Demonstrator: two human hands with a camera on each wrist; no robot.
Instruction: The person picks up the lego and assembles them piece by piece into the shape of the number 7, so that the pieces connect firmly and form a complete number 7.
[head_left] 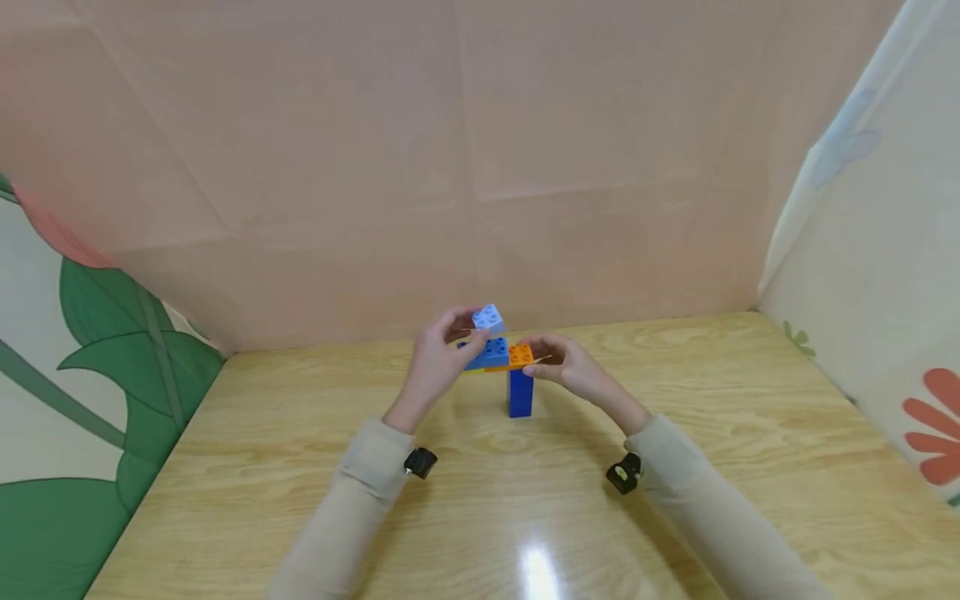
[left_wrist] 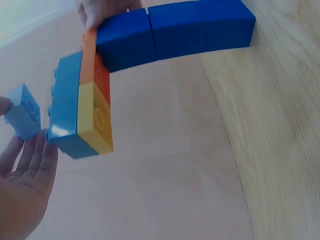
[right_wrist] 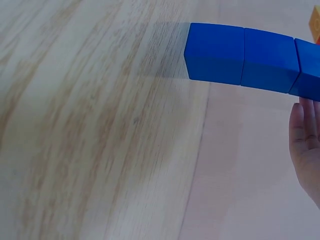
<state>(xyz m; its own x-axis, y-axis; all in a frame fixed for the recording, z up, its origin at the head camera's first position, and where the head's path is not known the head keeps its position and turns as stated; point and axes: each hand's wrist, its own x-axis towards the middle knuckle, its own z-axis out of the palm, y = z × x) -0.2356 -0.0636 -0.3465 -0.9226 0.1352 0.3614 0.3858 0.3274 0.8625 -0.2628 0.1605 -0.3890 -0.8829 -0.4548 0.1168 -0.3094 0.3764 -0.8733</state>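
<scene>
A light blue brick (head_left: 488, 318) is pinched in my left hand (head_left: 442, 350), slightly above a longer blue brick (head_left: 487, 356). In the left wrist view, a gap shows between the light blue brick (left_wrist: 24, 112) and the studs of the longer brick (left_wrist: 67, 102). That longer brick spans an orange brick (left_wrist: 94, 62) and a yellow brick (left_wrist: 95, 117). The orange brick (head_left: 521, 356) tops an upright dark blue column (head_left: 521, 393) of stacked bricks. At the structure's right, my right hand (head_left: 566, 367) holds the orange brick between thumb and fingers.
The column (right_wrist: 240, 57) stands on a wooden table (head_left: 300, 433). A plain pinkish cloth (head_left: 465, 167) hangs behind the table, with patterned cloth on both sides. The yellow and longer blue bricks overhang the column to the left.
</scene>
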